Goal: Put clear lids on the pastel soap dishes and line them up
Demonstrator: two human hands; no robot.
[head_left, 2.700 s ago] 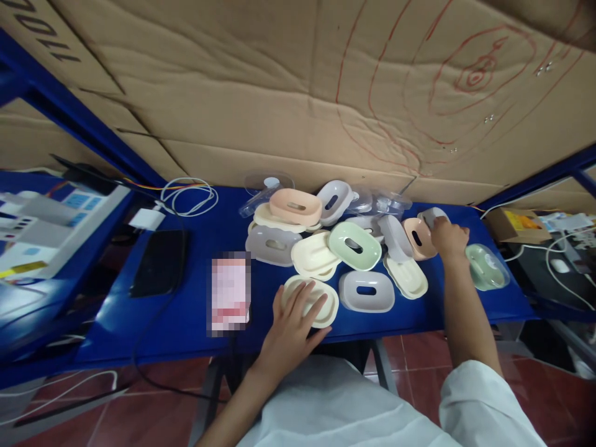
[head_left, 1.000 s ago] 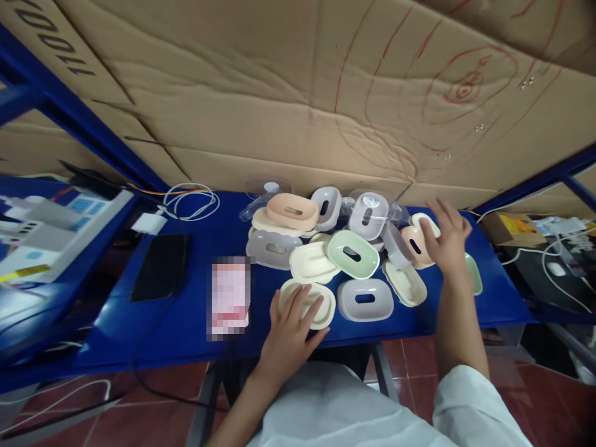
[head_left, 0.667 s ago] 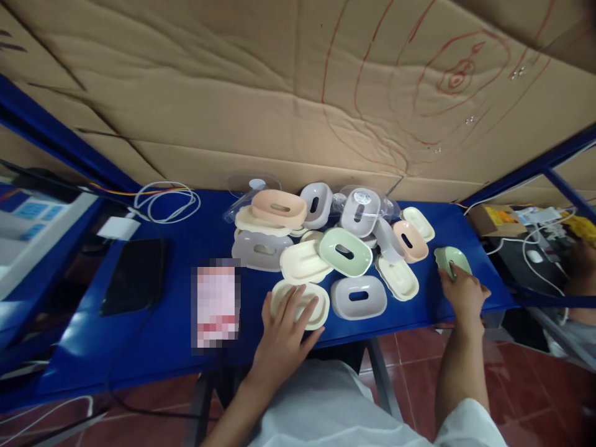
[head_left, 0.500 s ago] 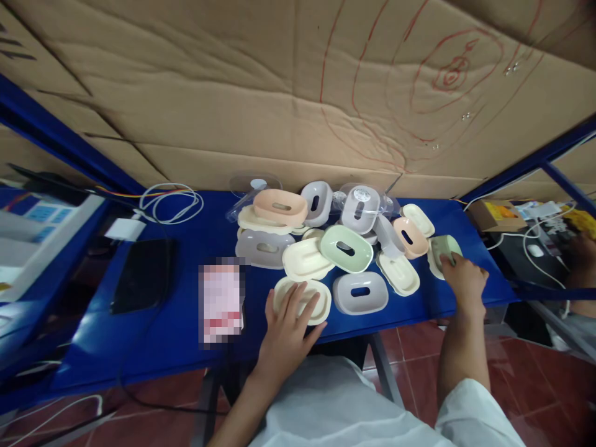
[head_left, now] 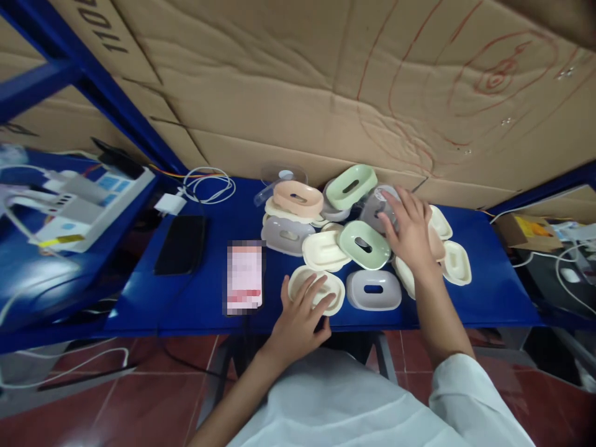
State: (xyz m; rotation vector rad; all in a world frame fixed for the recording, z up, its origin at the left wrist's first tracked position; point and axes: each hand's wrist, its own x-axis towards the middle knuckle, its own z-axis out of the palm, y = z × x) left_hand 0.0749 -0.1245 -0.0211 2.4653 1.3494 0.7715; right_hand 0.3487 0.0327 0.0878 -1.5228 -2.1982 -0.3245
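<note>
My left hand (head_left: 300, 316) rests with spread fingers on a cream oval soap-dish tray (head_left: 298, 285) near the table's front edge. My right hand (head_left: 410, 226) is over the back right of the pile, thumb and fingers apart, by a grey slotted soap dish (head_left: 372, 214) with clear plastic over it. Left of those fingers, a green soap dish (head_left: 361, 177) leans tilted on a grey one. Another green soap dish (head_left: 354, 239) lies in the middle, beside a cream tray (head_left: 321, 251). In front sits a grey soap dish (head_left: 388, 298). My right hand partly hides a peach dish (head_left: 436, 243).
A peach dish (head_left: 307, 208) tops a stack at the pile's left. On the blue table (head_left: 205, 316) lie a blurred-out pink-white item (head_left: 244, 273), a black phone-like slab (head_left: 180, 245), and a white charger with coiled cable (head_left: 170, 202). Cardboard (head_left: 279, 93) stands behind.
My right hand has moved left from the far right; the green dish it held is now at the back of the pile, exposing a cream tray. My left hand stays put. The view has turned left.
</note>
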